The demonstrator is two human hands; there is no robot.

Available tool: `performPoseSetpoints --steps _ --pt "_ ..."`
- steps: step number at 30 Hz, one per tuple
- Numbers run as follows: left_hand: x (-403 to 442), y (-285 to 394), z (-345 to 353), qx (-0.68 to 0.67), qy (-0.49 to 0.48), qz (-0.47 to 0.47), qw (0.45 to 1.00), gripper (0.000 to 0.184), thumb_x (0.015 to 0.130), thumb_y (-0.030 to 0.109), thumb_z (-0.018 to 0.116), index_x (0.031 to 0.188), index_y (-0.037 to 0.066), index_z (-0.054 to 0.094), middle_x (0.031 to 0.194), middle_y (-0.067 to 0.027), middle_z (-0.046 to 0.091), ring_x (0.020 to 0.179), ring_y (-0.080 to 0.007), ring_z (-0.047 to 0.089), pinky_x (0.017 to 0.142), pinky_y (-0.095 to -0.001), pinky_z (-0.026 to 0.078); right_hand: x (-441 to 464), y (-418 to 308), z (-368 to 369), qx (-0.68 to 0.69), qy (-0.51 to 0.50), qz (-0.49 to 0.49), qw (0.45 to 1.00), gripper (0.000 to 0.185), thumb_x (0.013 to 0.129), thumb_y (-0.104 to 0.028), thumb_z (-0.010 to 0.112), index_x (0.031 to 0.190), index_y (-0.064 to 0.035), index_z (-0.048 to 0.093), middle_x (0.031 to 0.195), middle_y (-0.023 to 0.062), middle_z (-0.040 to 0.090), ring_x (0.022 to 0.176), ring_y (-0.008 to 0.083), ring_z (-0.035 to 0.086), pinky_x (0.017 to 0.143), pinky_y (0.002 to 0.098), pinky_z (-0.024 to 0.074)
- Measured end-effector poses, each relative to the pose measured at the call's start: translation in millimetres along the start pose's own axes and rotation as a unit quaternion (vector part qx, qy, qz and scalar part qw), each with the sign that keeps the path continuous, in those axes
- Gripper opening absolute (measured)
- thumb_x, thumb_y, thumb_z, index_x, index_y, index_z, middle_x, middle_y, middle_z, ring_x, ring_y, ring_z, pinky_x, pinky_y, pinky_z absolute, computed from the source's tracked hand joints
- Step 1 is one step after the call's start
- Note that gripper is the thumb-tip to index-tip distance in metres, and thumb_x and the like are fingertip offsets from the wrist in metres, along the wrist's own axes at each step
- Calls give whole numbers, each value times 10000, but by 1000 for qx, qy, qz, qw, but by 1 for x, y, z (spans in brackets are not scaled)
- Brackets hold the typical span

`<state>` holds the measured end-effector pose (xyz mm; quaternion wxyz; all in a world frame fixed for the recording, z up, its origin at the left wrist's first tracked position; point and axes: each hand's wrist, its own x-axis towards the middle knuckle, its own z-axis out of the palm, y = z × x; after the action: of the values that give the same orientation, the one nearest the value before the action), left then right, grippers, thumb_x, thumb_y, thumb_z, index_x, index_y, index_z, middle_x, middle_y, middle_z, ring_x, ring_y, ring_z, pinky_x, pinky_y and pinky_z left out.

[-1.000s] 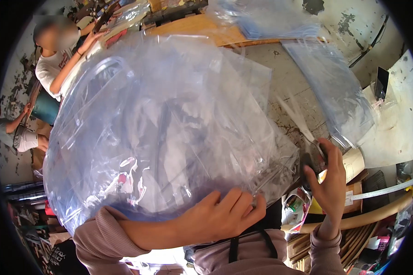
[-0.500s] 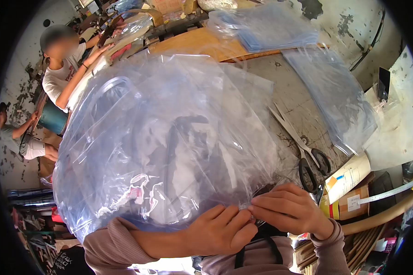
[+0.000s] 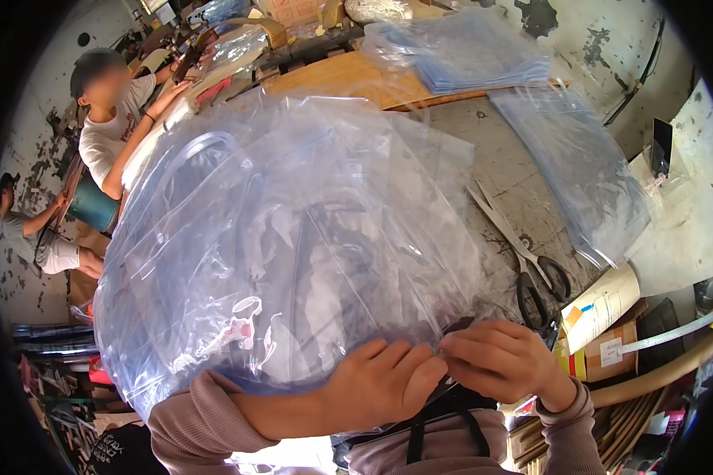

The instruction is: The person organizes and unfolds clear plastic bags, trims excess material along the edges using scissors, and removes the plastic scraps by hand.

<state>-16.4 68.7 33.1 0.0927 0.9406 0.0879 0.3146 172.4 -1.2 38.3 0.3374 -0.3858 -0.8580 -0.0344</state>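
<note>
A big billowing heap of clear plastic sheeting spreads over the table in front of me. My left hand is closed at the near edge of this sheeting, knuckles up, its fingers curled in a grip. Close against it, my right hand pinches the same edge with fingers bent together. Exactly what lies between the fingertips is hidden. Scissors with black handles rest partly spread on the table, beyond my right hand.
Flat stacked plastic sheets lie at the right, and another stack at the back. A phone leans at the far right. A cardboard box stands beside my right arm. One person works at back left, another farther left.
Both hands have shifted very slightly to the right and up along the plastic edge, still close together. The sheeting's folds have changed a little. The scissors lie unmoved.
</note>
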Motion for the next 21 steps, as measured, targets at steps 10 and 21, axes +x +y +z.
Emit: performPoseSetpoints --steps 10,21 --pt "6 3 -4 73 -66 -32 995 312 705 240 711 623 120 436 498 33 386 417 -89 415 402 -228 301 -18 6 9 -9 -5 26 1000 291 635 -96 614 920 -43 635 1018 106 563 807 204 607 690 288 489" --pt "-5 -14 -11 59 -85 152 983 187 724 156 626 651 130 455 542 34 385 471 -81 416 448 -212 293 -29 -20 37 98 79 142 982 247 656 54 622 900 22 593 973 141 557 807 270 579 683 321 489"
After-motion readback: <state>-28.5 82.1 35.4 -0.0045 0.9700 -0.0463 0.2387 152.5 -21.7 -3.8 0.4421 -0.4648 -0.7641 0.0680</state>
